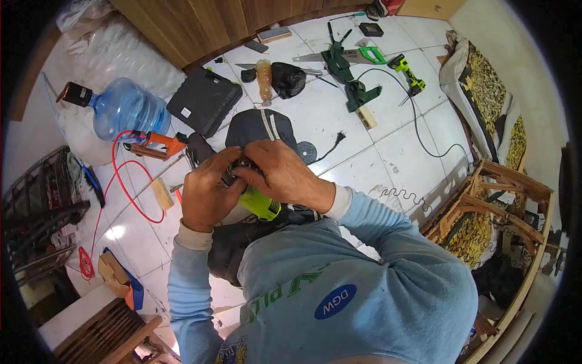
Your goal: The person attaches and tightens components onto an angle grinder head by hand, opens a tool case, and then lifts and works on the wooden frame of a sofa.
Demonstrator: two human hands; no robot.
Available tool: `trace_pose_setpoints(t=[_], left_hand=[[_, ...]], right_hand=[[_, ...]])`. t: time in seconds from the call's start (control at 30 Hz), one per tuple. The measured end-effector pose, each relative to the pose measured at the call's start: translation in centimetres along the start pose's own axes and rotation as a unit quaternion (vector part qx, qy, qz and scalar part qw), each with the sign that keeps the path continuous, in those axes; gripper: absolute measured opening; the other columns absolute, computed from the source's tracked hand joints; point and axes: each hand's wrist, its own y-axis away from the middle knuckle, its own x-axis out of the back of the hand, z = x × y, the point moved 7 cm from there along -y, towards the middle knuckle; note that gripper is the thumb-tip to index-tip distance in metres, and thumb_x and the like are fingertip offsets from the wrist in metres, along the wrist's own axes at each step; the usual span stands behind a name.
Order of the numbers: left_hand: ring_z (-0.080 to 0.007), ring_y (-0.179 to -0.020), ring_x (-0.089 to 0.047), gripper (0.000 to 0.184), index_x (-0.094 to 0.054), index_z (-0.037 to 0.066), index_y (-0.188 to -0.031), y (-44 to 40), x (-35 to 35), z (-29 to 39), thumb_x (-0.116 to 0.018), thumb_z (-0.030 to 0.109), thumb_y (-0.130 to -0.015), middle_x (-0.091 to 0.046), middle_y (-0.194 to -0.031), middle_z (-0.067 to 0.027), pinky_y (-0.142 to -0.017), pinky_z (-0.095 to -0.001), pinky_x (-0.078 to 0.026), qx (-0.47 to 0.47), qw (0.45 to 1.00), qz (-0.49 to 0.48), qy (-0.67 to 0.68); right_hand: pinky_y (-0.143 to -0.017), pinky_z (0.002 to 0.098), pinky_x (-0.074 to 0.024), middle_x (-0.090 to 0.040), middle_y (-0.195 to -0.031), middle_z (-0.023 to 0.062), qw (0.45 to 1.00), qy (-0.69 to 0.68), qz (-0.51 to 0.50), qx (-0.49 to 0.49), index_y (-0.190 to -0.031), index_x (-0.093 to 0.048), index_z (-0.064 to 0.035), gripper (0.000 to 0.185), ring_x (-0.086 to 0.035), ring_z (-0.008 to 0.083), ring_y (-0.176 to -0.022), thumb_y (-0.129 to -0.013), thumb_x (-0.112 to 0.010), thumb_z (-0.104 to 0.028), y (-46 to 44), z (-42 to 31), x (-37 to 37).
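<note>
A lime-green and black angle grinder [260, 204] lies against my lap, its dark head up between my hands. My left hand [211, 189] is closed around the left side of the head. From the other side, my right hand [282, 173] curls over the head, its thumb pressed on top. The fingers cover most of the head, so what they pinch there is hidden. Just beyond my right hand a dark cutting disc [307, 152] rests on the floor, beside a black plug [340, 137].
A black tool case [205, 101], blue water jug [130, 109] and orange tool [163, 144] with a red hose lie left. Ahead are a handsaw [315, 57], black bag [288, 80] and green drill [407, 75]. A wooden frame [515, 209] with springs stands right.
</note>
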Motion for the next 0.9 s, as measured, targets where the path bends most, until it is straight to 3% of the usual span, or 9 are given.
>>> trace_pose_setpoints(t=[0.13, 0.33, 0.5, 0.63, 0.73, 0.8, 0.9], left_hand=[[-0.0334, -0.100, -0.075, 0.041, -0.071, 0.004, -0.116, 0.0, -0.2, 0.3, -0.079, 0.005, -0.076, -0.076, -0.116, -0.0148, -0.085, -0.0412, -0.062, -0.010, 1.000, 0.001, -0.018], [-0.0356, -0.092, -0.070, 0.036, -0.066, 0.004, -0.103, 0.0, -0.7, 1.0, -0.082, 0.007, -0.071, -0.070, -0.100, -0.0137, -0.081, -0.0401, -0.057, -0.030, 0.998, 0.044, 0.014], [-0.0288, -0.093, -0.061, 0.048, -0.057, 0.003, -0.106, -0.9, -3.8, 0.4, -0.087, 0.013, -0.069, -0.059, -0.100, -0.0126, -0.086, -0.0388, -0.051, 0.000, 0.988, -0.008, 0.152], [-0.0197, -0.096, -0.059, 0.041, -0.054, 0.004, -0.107, -2.4, -6.9, 1.5, -0.082, 0.010, -0.077, -0.058, -0.106, -0.0093, -0.088, -0.0325, -0.049, -0.009, 0.978, -0.065, 0.196], [-0.0315, -0.092, -0.063, 0.039, -0.056, 0.001, -0.104, -3.3, -8.7, 3.9, -0.081, 0.004, -0.075, -0.060, -0.099, -0.0148, -0.084, -0.0398, -0.052, -0.043, 0.980, -0.043, 0.188], [-0.0334, -0.091, -0.064, 0.036, -0.056, 0.000, -0.104, -3.7, -9.5, 5.9, -0.078, 0.000, -0.076, -0.060, -0.099, -0.0164, -0.083, -0.0405, -0.053, -0.069, 0.980, -0.050, 0.181], [-0.0360, -0.088, -0.064, 0.033, -0.057, -0.002, -0.103, -4.1, -10.3, 8.1, -0.075, -0.005, -0.075, -0.062, -0.098, -0.0178, -0.081, -0.0406, -0.054, -0.123, 0.973, -0.048, 0.190]], right_hand=[[-0.079, 0.0460, -0.0477, -0.062, -0.093, 0.0165, 1.000, -0.024, -0.019, -0.007, -0.104, -0.061, -0.0014, 0.025, -0.062, 0.0388, -0.090, -0.092, -0.075, -0.018, 0.3, 0.5, 0.1], [-0.084, 0.0466, -0.0468, -0.063, -0.104, 0.0143, 0.999, -0.024, -0.039, 0.007, -0.114, -0.061, -0.0058, 0.032, -0.062, 0.0360, -0.098, -0.093, -0.073, -0.026, 1.1, 0.3, 0.3], [-0.086, 0.0475, -0.0455, -0.062, -0.107, 0.0118, 0.998, 0.019, -0.049, -0.025, -0.121, -0.059, -0.0093, 0.040, -0.063, 0.0321, -0.102, -0.095, -0.068, -0.039, 2.8, 0.4, 2.0], [-0.083, 0.0460, -0.0469, -0.062, -0.104, 0.0115, 0.994, 0.051, -0.032, -0.092, -0.117, -0.058, -0.0092, 0.036, -0.064, 0.0326, -0.098, -0.096, -0.067, -0.036, 4.8, 1.4, 4.9], [-0.078, 0.0471, -0.0490, -0.064, -0.093, 0.0131, 0.986, 0.067, -0.005, -0.153, -0.106, -0.062, -0.0071, 0.038, -0.065, 0.0362, -0.086, -0.093, -0.070, -0.042, 6.7, 2.4, 7.8], [-0.071, 0.0478, -0.0508, -0.065, -0.085, 0.0149, 0.982, 0.103, 0.045, -0.150, -0.094, -0.064, -0.0046, 0.044, -0.065, 0.0395, -0.075, -0.091, -0.071, -0.048, 7.8, 2.6, 9.3], [-0.068, 0.0476, -0.0513, -0.064, -0.084, 0.0161, 0.975, 0.076, 0.032, -0.208, -0.092, -0.065, -0.0035, 0.043, -0.066, 0.0400, -0.076, -0.092, -0.072, -0.046, 8.8, 2.9, 10.3]])
